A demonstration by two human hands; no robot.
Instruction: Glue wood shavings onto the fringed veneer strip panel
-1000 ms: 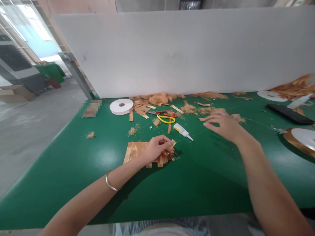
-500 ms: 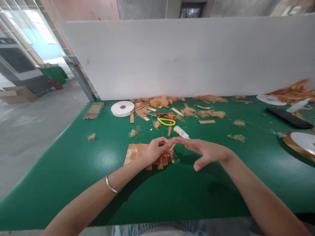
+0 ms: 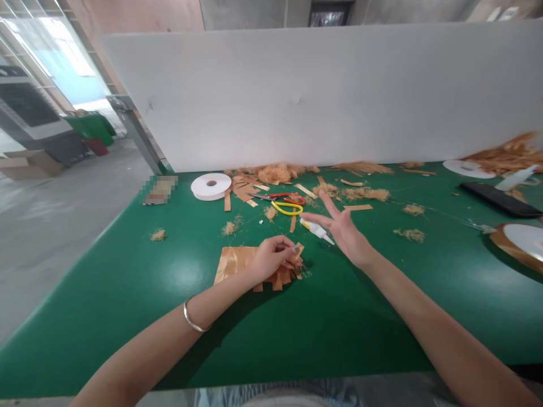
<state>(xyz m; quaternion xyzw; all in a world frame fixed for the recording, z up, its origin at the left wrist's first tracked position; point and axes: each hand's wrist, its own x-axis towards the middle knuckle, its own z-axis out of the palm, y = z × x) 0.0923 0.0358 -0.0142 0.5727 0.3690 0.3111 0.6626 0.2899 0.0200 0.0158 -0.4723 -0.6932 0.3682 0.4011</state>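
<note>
My left hand (image 3: pixel 274 259) pinches the end of a golden ribbon strip (image 3: pixel 298 251) over the right part of a woven golden ribbon piece (image 3: pixel 232 261), whose loose strips and frayed threads stick out at the right and below. My right hand (image 3: pixel 345 232) is open with fingers spread and holds nothing. It hovers just right of a small white glue bottle (image 3: pixel 316 230), close above it. Beyond the bottle lie scissors (image 3: pixel 288 208) with one red and one yellow handle.
A white ribbon roll (image 3: pixel 211 185) stands at the back left, with ribbon scraps and fluffy thread along the board (image 3: pixel 297 102). On the right lie a black phone (image 3: pixel 500 199), another bottle (image 3: pixel 515 180) and a ribbon spool (image 3: pixel 524 243).
My right hand has moved forward and up from beside my left hand to the glue bottle, its fingers spreading. My left hand has stayed in place on the ribbon.
</note>
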